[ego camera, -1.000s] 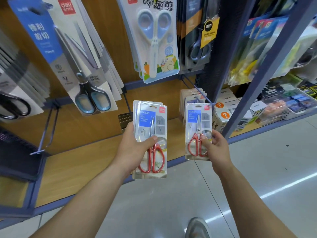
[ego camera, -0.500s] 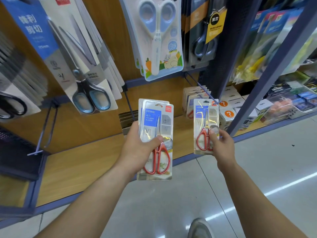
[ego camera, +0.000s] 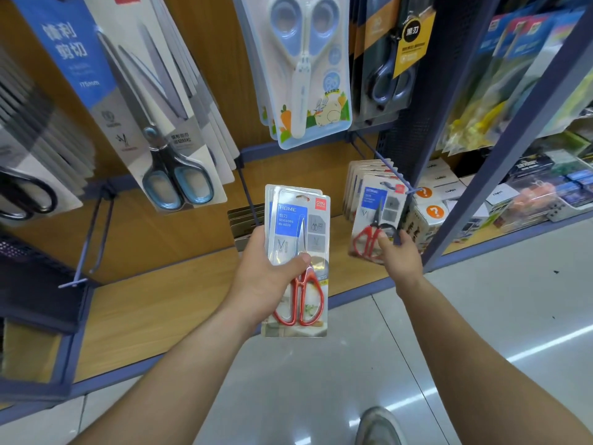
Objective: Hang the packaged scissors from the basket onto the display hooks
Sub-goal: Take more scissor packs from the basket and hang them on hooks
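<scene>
A stack of red scissors packs (ego camera: 298, 226) is gripped in the left hand (ego camera: 263, 281). A single scissors pack (ego camera: 373, 203) is pinched low down by the right hand (ego camera: 401, 256). Its top is held at the tip of a blue display hook (ego camera: 383, 167), just before the hanging packs (ego camera: 354, 178).

Stationery aisle of a shop in front of me, carded scissors (ego camera: 173, 149) hanging in rows on metal display hooks (ego camera: 390, 167) against a wood-look back panel (ego camera: 227, 75), a blue-edged shelf (ego camera: 144, 316) below, boxed goods (ego camera: 433, 211) alongside, glossy tiled floor (ego camera: 481, 300) under my shoe (ego camera: 378, 425).
</scene>
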`<state>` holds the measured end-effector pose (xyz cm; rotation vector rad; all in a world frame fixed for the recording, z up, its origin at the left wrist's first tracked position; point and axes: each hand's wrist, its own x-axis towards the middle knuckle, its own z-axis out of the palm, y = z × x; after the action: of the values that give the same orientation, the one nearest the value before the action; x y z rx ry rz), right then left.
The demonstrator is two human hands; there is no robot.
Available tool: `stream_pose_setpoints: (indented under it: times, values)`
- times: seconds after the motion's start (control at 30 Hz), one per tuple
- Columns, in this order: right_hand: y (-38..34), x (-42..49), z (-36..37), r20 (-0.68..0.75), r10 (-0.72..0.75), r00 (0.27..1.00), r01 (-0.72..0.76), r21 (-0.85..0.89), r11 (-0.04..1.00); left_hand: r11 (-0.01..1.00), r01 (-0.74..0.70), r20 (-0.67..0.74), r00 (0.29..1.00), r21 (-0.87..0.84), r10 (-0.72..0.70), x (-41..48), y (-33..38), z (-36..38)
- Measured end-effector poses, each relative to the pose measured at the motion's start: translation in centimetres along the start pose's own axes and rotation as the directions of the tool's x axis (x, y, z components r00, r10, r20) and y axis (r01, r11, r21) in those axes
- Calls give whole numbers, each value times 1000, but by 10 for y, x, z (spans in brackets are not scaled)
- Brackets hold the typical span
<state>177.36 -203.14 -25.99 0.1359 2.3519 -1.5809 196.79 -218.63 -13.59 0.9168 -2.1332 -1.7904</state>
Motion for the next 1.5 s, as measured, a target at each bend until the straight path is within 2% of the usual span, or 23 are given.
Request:
stream_pose_setpoints:
  times: [0.07,0.13,0.2,0.27,0.33,0.5,0.67,0.83,1.1,1.33,1.5]
  values:
    - [3,-15,-1,-19,8,1000,-9,-23,1000,1000,-2,-4,1000,-1,2,1,0,0]
    - [-3,-47,-3,21,23,1000,-25,122,992,1000,-2,-8,1000,-3,2,1,-1,1]
    - [-12,-88,-4,172,0,985,-51,290,956,1000,-8,-12,1000,-2,8,1,0,3]
    - [-23,-125,-3,338,-103,935,-25,352,936,1000,-24,-19,1000,4,24,1,0,4]
    - [-29,-149,2,409,-176,895,0,394,919,999,-43,-21,999,-4,43,1,-1,5]
    - [-28,-153,5,318,-168,933,1,463,887,998,-51,-36,998,-36,50,-2,3,3]
    - [-11,-126,-20,213,-87,973,-41,531,846,999,-35,-33,999,30,36,-1,6,-4]
    - [18,-90,-41,165,-38,986,-34,408,912,997,-35,-38,999,63,37,-2,5,-7]
    - [21,-32,-42,98,-25,995,-18,416,909,997,-21,-17,1000,74,23,1,4,-4]
    - [27,-25,-43,82,6,997,-40,420,907,996,-7,-17,1000,92,9,4,0,-4]
    - [16,-10,-30,37,9,999,-21,342,939,997,-4,-24,1000,83,6,4,1,-3]
